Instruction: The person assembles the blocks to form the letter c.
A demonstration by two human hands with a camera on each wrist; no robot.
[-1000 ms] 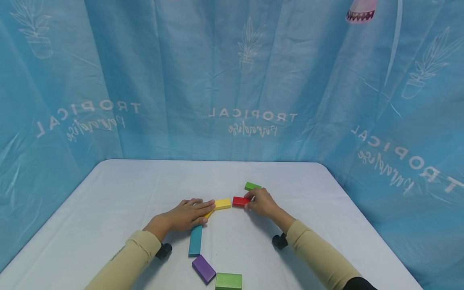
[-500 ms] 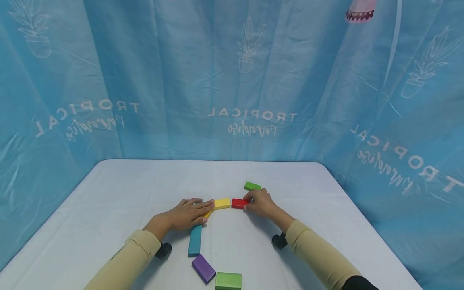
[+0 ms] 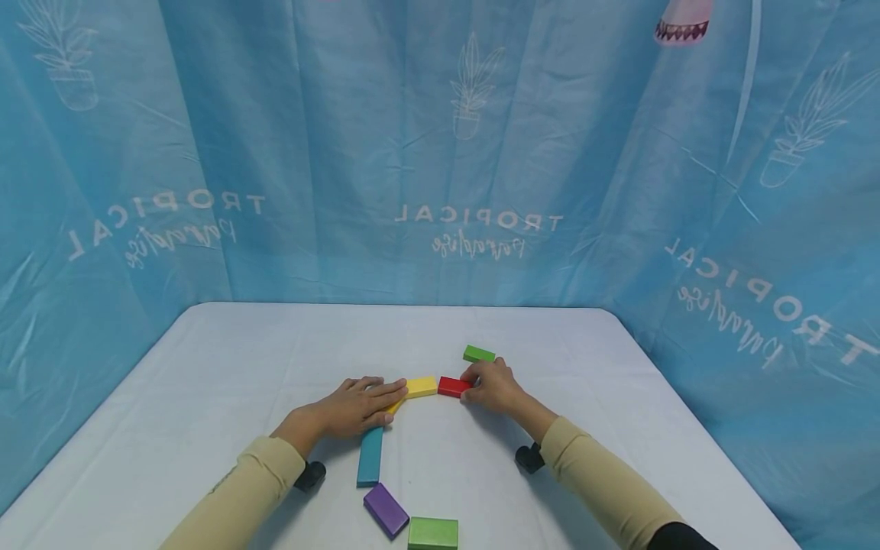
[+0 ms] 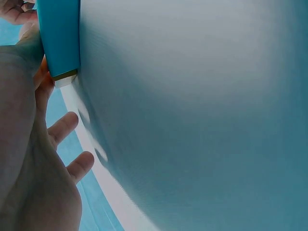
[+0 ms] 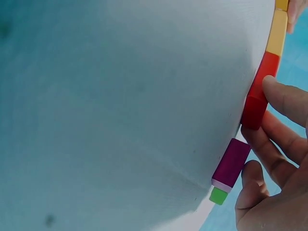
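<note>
Blocks lie in a loose arc on the white bench (image 3: 227, 359), and both hands are at its far end. The right hand (image 3: 493, 386) has its fingers curled round the end of the red block (image 3: 454, 386); the right wrist view shows the thumb on top of the block and the other fingers beneath its near side, so it is a pinch. The red block lies flat, touching the yellow block (image 3: 422, 386) end to end. The left hand (image 3: 357, 407) lies flat on the bench with straight fingers, their tips resting on the yellow block's left end and over an orange block (image 3: 395, 406) that is mostly hidden beneath them. Just behind the right hand sits a small green block (image 3: 478, 353), apart from the red one. The teal block (image 3: 370, 455) lies lengthwise below the left hand; whether it touches the hand or only lies beside it is hard to tell from the head view. Nearer the person are a purple block (image 3: 386, 509) and a second green block (image 3: 433, 532), close together. A blue printed curtain (image 3: 440, 153) hangs round the bench.
</note>
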